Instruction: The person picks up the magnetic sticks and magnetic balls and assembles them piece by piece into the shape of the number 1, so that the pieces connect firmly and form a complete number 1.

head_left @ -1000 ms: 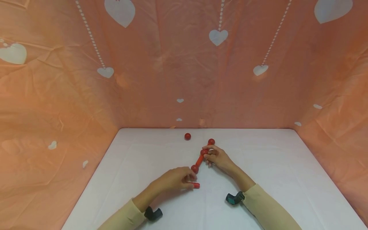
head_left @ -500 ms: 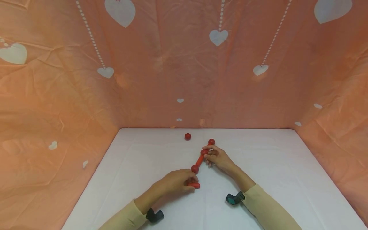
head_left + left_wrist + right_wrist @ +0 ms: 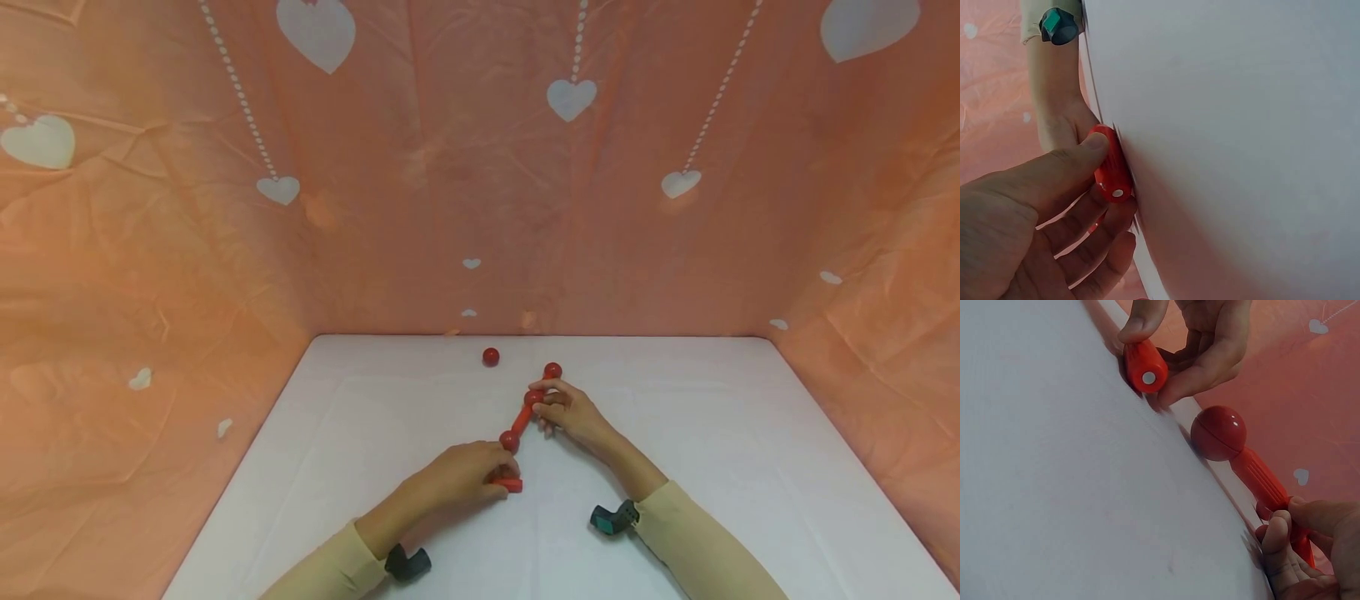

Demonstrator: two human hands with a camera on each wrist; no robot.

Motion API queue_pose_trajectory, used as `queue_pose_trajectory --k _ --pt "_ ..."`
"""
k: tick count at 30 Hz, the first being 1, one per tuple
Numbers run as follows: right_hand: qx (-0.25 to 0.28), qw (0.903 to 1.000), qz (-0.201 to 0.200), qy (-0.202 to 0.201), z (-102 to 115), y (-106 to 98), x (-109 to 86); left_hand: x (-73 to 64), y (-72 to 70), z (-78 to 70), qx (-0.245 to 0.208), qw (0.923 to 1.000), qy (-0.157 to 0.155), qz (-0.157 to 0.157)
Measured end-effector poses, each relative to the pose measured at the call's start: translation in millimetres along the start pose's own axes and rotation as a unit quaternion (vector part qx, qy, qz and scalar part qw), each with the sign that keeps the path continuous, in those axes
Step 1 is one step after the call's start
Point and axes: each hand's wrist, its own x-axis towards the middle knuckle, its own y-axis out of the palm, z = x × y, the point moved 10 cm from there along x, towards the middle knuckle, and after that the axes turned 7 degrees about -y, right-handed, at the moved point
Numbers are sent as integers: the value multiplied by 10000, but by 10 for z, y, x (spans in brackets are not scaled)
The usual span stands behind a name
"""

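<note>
My left hand pinches a loose short red magnetic rod between thumb and fingers, low over the white table. A round silvery spot marks the rod's end. Just beyond it lies a chain of red balls and rods: a near ball, a ridged rod, a middle ball and a far ball. My right hand holds this chain around its middle ball, fingers partly covering it and the farther rod. The near ball faces the loose rod, with a gap between them.
One separate red ball rests near the back edge of the white table. Orange cloth with white hearts hangs behind and at both sides. Each forearm wears a dark wrist device.
My left hand has shifted slightly nearer and to the right, its fingers resettling on the red rod, so more of it shows. The right hand and the chain keep their place.
</note>
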Motion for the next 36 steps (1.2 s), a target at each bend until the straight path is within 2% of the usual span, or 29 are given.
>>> queue_pose_trajectory --k 11,19,25,30,36 --pt "-53 10000 52 -5 1 12 -14 -26 5 11 64 10000 -14 -35" --pt "-139 9998 -70 118 -42 -2 -17 -47 0 76 -117 9998 -152 -43" --pt "-126 9998 -66 113 -38 -5 -16 -66 -31 160 -477 9983 -334 -55" --pt "-35 9999 -22 94 -15 4 -16 -89 -91 220 -570 9972 -418 -247" --pt "-28 10000 -19 76 17 8 -12 -141 -156 323 -814 9923 -764 -534"
